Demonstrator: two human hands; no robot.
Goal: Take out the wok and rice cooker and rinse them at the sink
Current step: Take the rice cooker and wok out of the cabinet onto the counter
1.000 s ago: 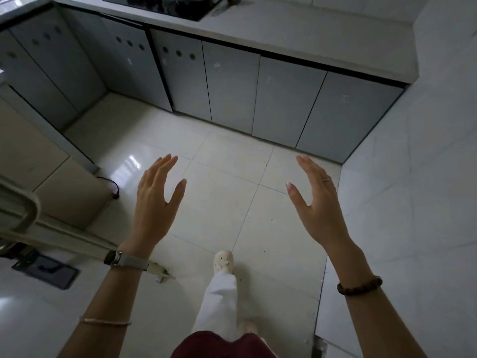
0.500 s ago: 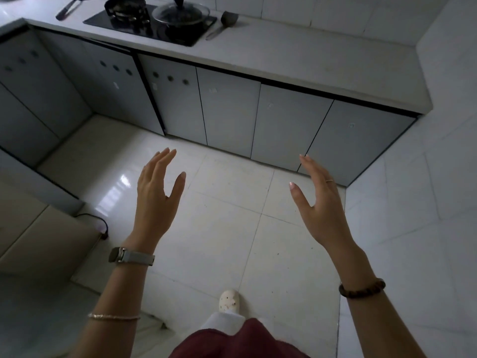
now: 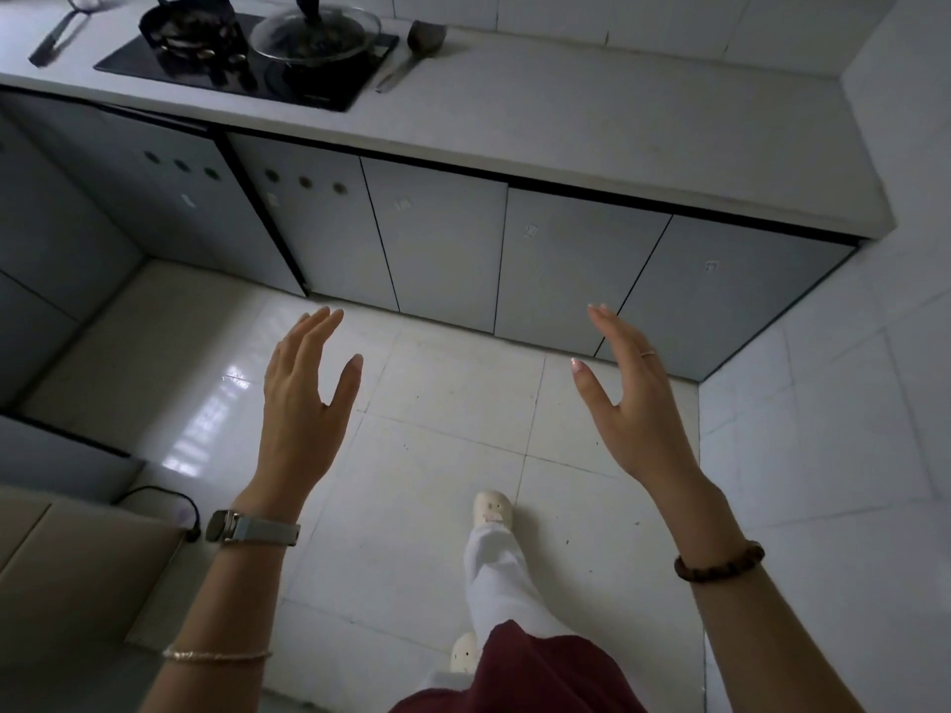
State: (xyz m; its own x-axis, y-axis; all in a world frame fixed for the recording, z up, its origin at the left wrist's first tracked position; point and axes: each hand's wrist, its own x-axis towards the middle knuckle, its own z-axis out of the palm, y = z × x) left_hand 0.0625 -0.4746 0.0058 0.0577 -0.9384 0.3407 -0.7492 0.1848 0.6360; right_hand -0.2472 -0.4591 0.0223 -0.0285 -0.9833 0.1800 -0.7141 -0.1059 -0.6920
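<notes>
A dark wok under a glass lid point(image 3: 315, 36) sits on the black stove point(image 3: 247, 64) at the far left of the grey counter point(image 3: 592, 120). No rice cooker or sink shows in this view. My left hand point(image 3: 303, 398) and my right hand point(image 3: 630, 403) are raised over the tiled floor, palms facing each other, fingers straight, holding nothing. Both are well short of the counter.
A spatula point(image 3: 411, 51) lies right of the stove and a strainer point(image 3: 62, 33) left of it. Grey cabinet doors point(image 3: 437, 239) run under the counter. A tiled wall point(image 3: 875, 403) stands at the right, a beige box point(image 3: 67, 558) with a black cable at the lower left.
The view has moved closer to the counter and tilted up, so the stove and lidded wok have come into sight. My hands keep the same raised pose.
</notes>
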